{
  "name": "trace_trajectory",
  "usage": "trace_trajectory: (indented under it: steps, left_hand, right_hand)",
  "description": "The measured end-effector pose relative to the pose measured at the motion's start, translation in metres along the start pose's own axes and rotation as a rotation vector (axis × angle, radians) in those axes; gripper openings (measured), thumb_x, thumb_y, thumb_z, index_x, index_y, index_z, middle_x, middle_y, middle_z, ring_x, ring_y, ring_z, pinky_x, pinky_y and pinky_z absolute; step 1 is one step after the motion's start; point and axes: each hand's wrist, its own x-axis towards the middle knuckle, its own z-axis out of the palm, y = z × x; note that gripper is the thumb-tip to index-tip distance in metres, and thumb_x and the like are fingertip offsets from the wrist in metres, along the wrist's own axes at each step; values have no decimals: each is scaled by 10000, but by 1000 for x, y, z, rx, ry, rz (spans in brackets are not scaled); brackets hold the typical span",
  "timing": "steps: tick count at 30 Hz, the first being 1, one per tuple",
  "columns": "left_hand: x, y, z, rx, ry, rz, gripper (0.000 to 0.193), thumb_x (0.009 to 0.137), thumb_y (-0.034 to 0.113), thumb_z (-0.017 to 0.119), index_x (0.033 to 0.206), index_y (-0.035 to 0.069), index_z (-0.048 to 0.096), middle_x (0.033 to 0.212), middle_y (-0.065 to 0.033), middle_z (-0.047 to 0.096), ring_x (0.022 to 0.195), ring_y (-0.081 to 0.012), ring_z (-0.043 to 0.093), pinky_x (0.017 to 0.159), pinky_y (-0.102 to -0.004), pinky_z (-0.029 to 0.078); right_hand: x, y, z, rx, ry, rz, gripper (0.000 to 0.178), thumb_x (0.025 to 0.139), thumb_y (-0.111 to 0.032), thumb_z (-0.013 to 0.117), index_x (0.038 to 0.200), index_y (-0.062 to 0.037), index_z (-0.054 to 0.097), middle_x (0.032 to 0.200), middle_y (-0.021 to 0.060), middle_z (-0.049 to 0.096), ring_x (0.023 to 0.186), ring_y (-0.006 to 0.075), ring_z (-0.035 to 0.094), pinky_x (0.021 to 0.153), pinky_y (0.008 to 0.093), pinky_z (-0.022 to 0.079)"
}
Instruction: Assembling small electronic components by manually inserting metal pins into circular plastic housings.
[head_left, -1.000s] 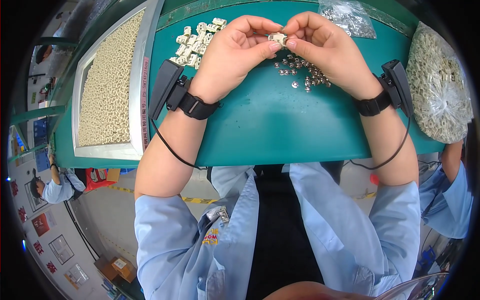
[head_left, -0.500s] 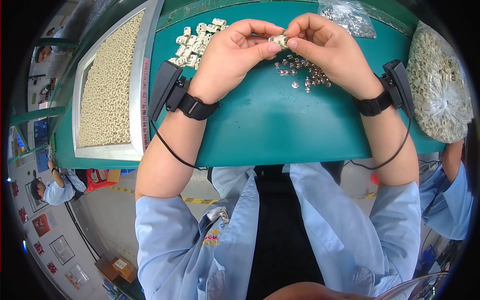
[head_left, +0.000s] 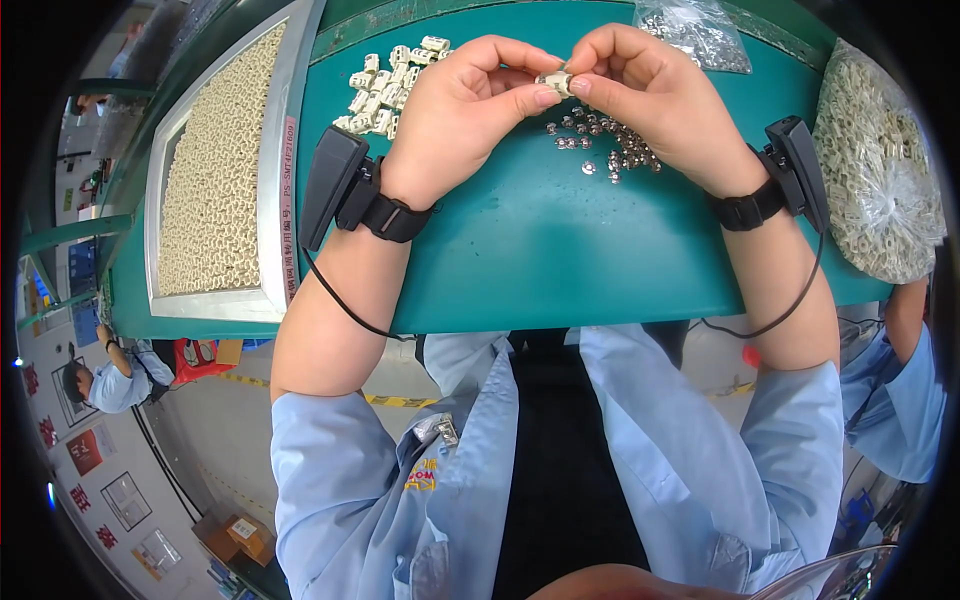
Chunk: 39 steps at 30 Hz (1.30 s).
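Between my fingertips, over the far part of the green table, is a small cream plastic part (head_left: 557, 83). My left hand (head_left: 478, 95) pinches its left side between thumb and fingers. From the other side, the thumb and forefinger of my right hand (head_left: 650, 95) press on the same part, and my fingertips cover most of it. Beyond my left hand lies a loose pile of similar cream parts (head_left: 378, 95). Small shiny metal pieces (head_left: 630, 150) are scattered beneath and beside my right hand.
A metal-framed tray (head_left: 281, 180) packed with small cream pieces stands at the left. At the back lies a clear bag of metal pieces (head_left: 700, 38). A large clear bag of cream parts (head_left: 880, 180) sits at the right edge of the green table (head_left: 560, 260). Other people are at both sides.
Both hands keep nearly the same place, still pinching the cream part. Only a very slight shift shows.
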Motion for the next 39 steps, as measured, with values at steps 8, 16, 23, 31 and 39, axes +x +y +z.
trace_trajectory:
  steps: [8, 16, 23, 31, 39]
  left_hand:
    - [0, -2, -1, 26, -12, 95, 161, 799, 18, 642, 951, 23, 590, 896, -38, 628, 818, -91, 592, 745, -215, 490]
    - [-2, 0, -3, 108, -57, 129, 158, 795, 11, 639, 944, 22, 588, 896, -40, 624, 826, -97, 591, 747, -217, 489]
    - [-1, 0, -3, -38, -65, 103, 228, 798, -21, 618, 1014, 17, 554, 954, -59, 612, 880, -120, 592, 794, -237, 491]
    - [-1, 3, -1, -33, -70, 156, 286, 802, -56, 593, 1070, 14, 521, 1018, -75, 596, 930, -147, 593, 840, -262, 492]
    - [-1, 0, 6, -33, -56, 208, 300, 807, -53, 586, 1090, 18, 516, 1046, -87, 583, 940, -151, 589, 833, -263, 492]
  right_hand:
    - [-2, -5, 2, 34, -30, 42, 129, 875, -111, 574, 966, -32, 526, 915, -14, 533, 866, 53, 503, 764, 200, 410]
    - [-1, -3, -6, -52, -122, 139, 144, 881, -149, 584, 945, -39, 518, 869, -28, 516, 827, 44, 491, 728, 186, 399]
    - [-2, 4, 0, 7, -59, -13, 140, 892, -136, 563, 972, -25, 530, 886, -13, 538, 830, 53, 502, 726, 195, 411]
    - [-3, 0, 2, 50, -7, -84, 153, 889, -130, 568, 992, -18, 544, 901, -3, 547, 830, 61, 505, 730, 201, 419]
    - [-4, -2, 3, -90, 3, -108, 188, 862, -156, 613, 985, -32, 545, 870, -18, 532, 789, 50, 483, 703, 194, 413]
